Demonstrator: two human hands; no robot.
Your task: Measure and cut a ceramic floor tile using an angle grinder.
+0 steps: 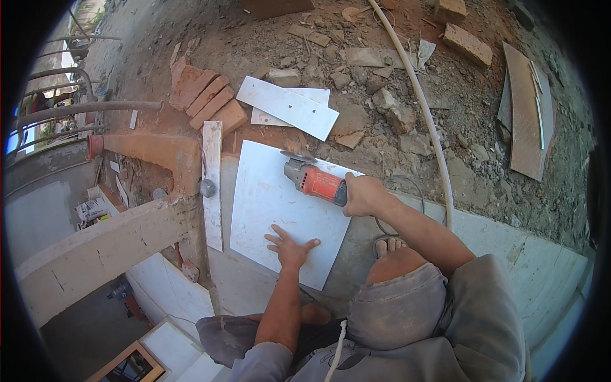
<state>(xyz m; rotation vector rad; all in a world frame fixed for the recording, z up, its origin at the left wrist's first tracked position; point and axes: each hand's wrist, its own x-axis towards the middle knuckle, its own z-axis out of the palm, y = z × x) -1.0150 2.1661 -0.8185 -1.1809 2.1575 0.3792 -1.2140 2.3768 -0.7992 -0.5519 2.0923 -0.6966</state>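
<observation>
A large white tile [258, 210] lies flat in front of me on the grey ledge. My left hand [291, 249] rests on its near part with the fingers spread. In my right hand [364, 195] is a red and grey angle grinder [320, 183], gripped round its dark rear end. The grinder's disc [297, 155] is at the tile's far edge; whether it touches the tile I cannot tell. A dark power cord trails from the grinder's rear, passing partly behind my right forearm.
Left of the tile lies a narrow white strip [212, 184]. Beyond are cut white tile pieces [287, 107], stacked red bricks [210, 95] and rubble [388, 102]. A pale hose [420, 95] runs down the right. Brown tile sheets [527, 114] lie far right. A drop opens beside the concrete beam [108, 254].
</observation>
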